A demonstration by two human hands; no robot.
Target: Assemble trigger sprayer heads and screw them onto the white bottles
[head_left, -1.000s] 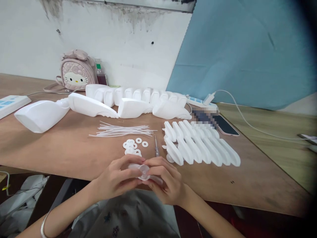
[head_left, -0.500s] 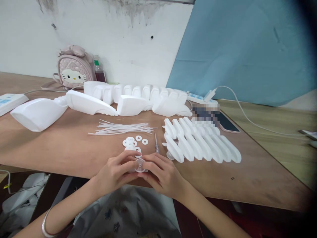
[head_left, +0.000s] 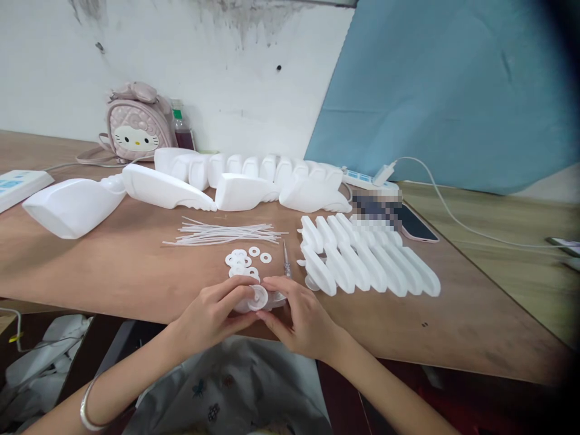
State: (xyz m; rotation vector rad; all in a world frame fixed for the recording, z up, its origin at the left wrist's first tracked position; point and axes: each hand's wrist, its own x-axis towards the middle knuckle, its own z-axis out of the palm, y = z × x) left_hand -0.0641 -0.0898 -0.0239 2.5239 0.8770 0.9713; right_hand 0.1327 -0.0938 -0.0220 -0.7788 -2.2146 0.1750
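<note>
At the table's front edge, my left hand (head_left: 211, 311) is closed around a translucent white plastic part with a round, cap-like face (head_left: 258, 298). My right hand (head_left: 303, 317) curls in from the other side, thumb and fingers on the same part's clear right end. The fingers hide much of its shape. Just beyond the fingertips lie several flat white washers (head_left: 238, 260), some overlapping. A thin pointed tool with a clear handle (head_left: 287, 266) rests behind my right fingers. Farther back, thin white tubes (head_left: 231, 232) lie in a loose bundle.
Rows of white angled plastic parts (head_left: 367, 260) lie to the right. White bottles (head_left: 247, 192) line the back. A phone (head_left: 414, 223), power strip (head_left: 22, 187), pink bag (head_left: 136, 130) and bottle of dark liquid (head_left: 183, 133) surround them. A box of white pieces (head_left: 45, 350) stands lower left.
The round face of the part has turned and shifted slightly up and right. My right fingers have opened away from it a little, showing more of its clear right end.
</note>
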